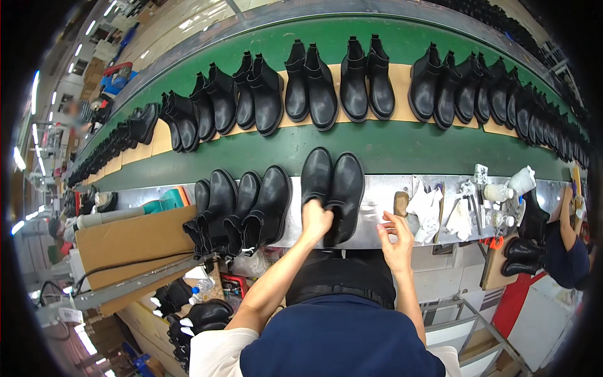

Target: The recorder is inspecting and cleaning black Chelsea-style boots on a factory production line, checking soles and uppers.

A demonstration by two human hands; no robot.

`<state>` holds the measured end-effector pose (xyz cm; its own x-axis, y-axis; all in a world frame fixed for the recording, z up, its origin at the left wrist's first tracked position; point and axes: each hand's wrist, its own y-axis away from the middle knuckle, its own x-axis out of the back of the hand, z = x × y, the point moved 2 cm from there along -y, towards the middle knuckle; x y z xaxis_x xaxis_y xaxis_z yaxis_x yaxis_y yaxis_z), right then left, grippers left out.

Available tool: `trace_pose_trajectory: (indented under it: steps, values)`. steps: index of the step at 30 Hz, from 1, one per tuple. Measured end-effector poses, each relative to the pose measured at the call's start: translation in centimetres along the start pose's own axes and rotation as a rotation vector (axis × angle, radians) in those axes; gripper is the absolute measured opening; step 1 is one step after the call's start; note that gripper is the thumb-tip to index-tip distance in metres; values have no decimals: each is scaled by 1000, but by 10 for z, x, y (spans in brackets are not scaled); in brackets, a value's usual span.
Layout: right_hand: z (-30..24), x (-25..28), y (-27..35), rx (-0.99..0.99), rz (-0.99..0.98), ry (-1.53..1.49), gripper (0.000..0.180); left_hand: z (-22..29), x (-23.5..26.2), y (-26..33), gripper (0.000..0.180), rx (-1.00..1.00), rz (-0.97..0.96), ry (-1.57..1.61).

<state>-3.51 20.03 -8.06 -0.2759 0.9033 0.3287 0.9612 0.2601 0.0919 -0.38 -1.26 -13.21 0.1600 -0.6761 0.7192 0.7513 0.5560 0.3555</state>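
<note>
Two black ankle boots stand side by side in front of me, toes pointing away, across the metal ledge and the green belt's near edge. My left hand [317,218] is closed around the shaft of the left boot [316,171]. Beside it is the right boot [348,187], its opening facing me. My right hand [397,241] hovers over the ledge to the right of the pair, fingers apart and holding nothing. Left of the pair, several more black boots [274,202] rest on the ledge.
Rows of black boots [321,88] stand on brown cardboard along the green belt [402,149]. White cloths [425,212], bottles [499,193] and a brown block [400,203] lie on the metal ledge [370,235]. A cardboard sheet [129,261] leans at left. At right, a co-worker's arm [566,210] reaches in.
</note>
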Motion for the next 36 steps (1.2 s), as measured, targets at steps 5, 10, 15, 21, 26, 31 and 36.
trace_pose_trajectory:
  steps: [5, 10, 15, 21, 26, 31, 36]
  values:
    - [9, 24, -9, 41, 102, 65, 27, -37, 40, 28, 43, -401, 232, 363]
    - [-11, 34, -38, 133, 119, 87, 24, -32, 50, 48, 38, -468, 333, 536]
    - [-31, 23, -48, 156, 25, 41, 26, -15, 59, 54, 43, -566, 415, 524]
    - [-43, 19, -57, 221, -1, -48, 32, -1, 71, 55, 44, -629, 382, 538]
    - [-109, -4, -107, 384, -45, -150, 45, 3, 57, 57, 45, -578, 343, 668]
    - [-78, -16, -121, 52, -350, -457, 41, 22, 61, 67, 42, -668, 333, 434]
    - [-48, -13, -107, -18, -449, -750, 43, 6, 57, 74, 43, -608, 270, 430]
